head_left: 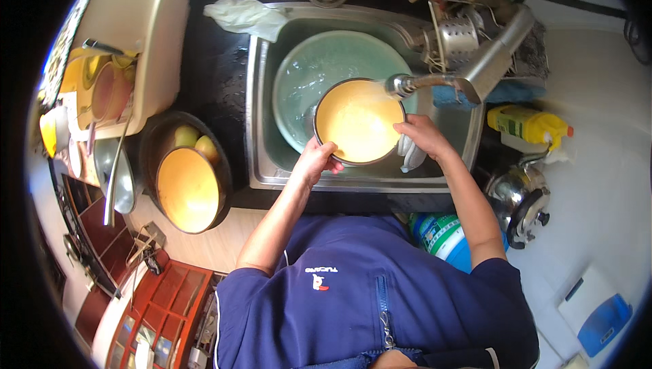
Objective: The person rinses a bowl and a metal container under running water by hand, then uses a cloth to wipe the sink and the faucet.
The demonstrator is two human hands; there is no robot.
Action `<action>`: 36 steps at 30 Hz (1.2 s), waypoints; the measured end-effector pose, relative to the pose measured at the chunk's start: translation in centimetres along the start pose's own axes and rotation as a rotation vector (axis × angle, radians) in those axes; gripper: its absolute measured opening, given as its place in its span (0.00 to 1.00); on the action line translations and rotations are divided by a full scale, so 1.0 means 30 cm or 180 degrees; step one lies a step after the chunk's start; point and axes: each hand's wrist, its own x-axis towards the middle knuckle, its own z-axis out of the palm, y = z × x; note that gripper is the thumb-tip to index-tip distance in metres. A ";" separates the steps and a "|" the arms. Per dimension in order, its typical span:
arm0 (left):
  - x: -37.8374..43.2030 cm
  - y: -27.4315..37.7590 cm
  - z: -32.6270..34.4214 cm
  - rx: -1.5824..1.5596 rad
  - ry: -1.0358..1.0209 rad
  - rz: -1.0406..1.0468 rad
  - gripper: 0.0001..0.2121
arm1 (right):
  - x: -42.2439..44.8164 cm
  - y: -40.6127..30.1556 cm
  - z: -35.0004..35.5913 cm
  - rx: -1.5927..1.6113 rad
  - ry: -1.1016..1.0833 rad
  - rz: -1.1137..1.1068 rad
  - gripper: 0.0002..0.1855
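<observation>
A yellow bowl with a dark rim [359, 119] is held over the sink, its inside facing up. My left hand [316, 160] grips its near left rim, thumb over the edge. At the right rim is my right hand [423, 134], which also has a pale cloth [410, 153] bunched beneath its fingers. The faucet spout [402, 86] hangs over the bowl's far right edge, and water seems to run from it. Behind the bowl, a large green basin [300, 71] with water in it stands in the steel sink [260, 165].
Left of the sink, a second yellow bowl [188, 191] rests in a dark pan [226, 175] beside round fruit or vegetables [187, 136]. A cream dish bin [163, 53] stands behind. On the right are a yellow detergent bottle [527, 124] and a steel kettle [509, 185].
</observation>
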 end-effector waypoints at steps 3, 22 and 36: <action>-0.043 0.051 -0.014 0.0990 0.0604 0.1364 0.26 | 0.092 0.055 0.015 0.0782 -0.0274 -0.0203 0.19; -1.112 0.587 -0.536 0.2140 0.3024 0.3839 0.10 | 0.351 0.045 0.211 0.4036 0.0074 0.0583 0.15; -1.122 0.793 -1.582 -0.0156 0.2621 0.2797 0.12 | 0.331 0.069 0.305 0.4368 0.0414 0.0645 0.14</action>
